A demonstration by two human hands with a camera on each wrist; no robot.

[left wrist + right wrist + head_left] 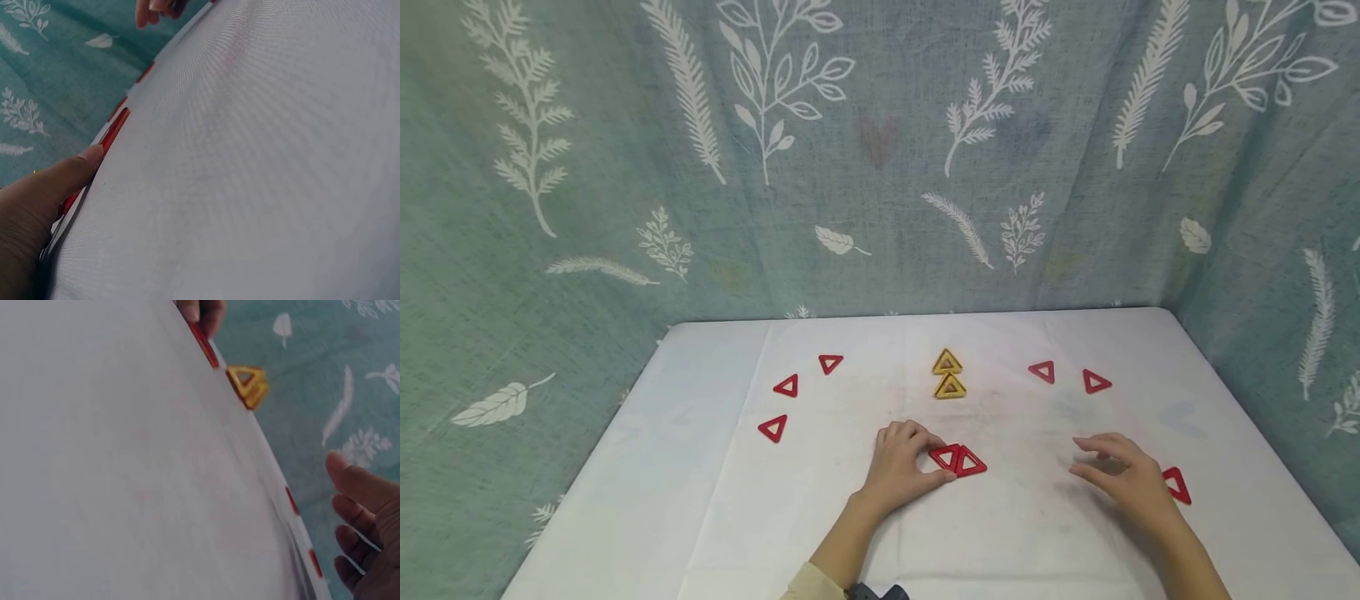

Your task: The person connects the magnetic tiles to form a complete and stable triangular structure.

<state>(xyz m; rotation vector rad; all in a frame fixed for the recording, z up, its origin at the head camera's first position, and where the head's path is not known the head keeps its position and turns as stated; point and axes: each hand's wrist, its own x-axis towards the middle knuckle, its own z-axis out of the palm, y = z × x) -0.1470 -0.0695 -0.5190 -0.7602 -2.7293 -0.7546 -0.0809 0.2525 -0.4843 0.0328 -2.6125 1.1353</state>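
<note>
Two red triangle frames lie side by side on the white table, the left one touching the right one. My left hand pinches the left triangle between thumb and fingers, the thumb along its near side. In the left wrist view, the thumb presses on a red edge. My right hand hovers to the right with fingers loosely bent and holds nothing. Just beyond its wrist lies another red triangle, partly hidden by the hand. The right wrist view shows the right hand's fingers spread apart.
Two yellow triangles, one behind the other, are at the back middle. Several red triangles are scattered about, including one at left and one at back right. A leaf-patterned curtain hangs behind the table.
</note>
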